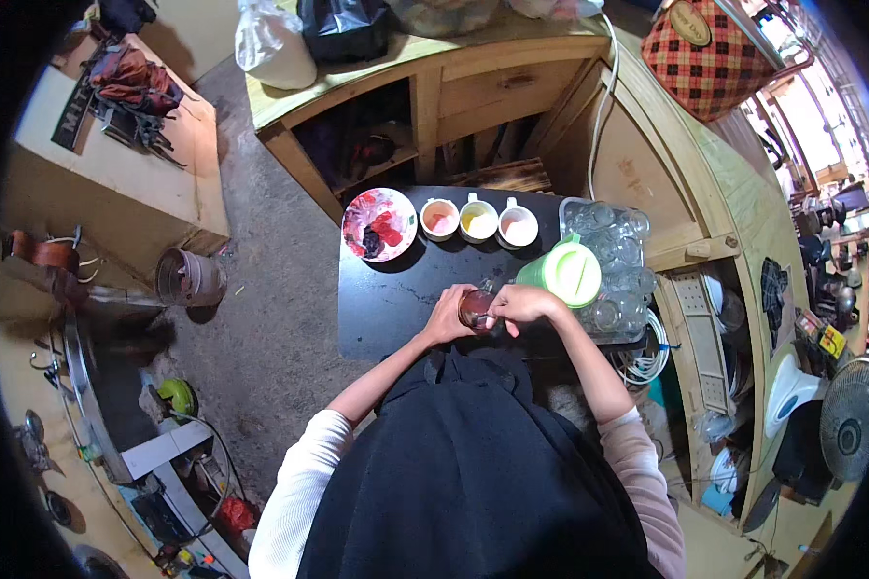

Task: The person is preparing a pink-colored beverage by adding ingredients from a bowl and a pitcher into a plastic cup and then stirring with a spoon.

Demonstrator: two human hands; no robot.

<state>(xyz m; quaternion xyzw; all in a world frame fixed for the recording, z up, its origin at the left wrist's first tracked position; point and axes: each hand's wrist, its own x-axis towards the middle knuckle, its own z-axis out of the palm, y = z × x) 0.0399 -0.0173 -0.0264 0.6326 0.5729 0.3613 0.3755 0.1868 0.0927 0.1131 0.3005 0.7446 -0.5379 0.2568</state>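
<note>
My left hand (449, 316) is closed around a clear glass mug (476, 308) of dark reddish-brown liquid, near the front of a black table (391, 318). Over the mug's right side is my right hand (519, 305), its fingers pinched at the rim; whether they hold something thin is unclear. Just beyond that hand rises a green pitcher with a light green lid (572, 274). Along the far edge stand a plate smeared red and dark (379, 225) and three white cups, holding pinkish (439, 219), yellow (478, 221) and pale pink (517, 224) contents.
A clear tray (566, 210) of upturned glassware takes up the table's right end. Behind stands a wooden cabinet (521, 79) carrying bags, with a white cable (602, 116) hanging down. A bucket (190, 277) stands on the floor at left; a fan (851, 427) is at far right.
</note>
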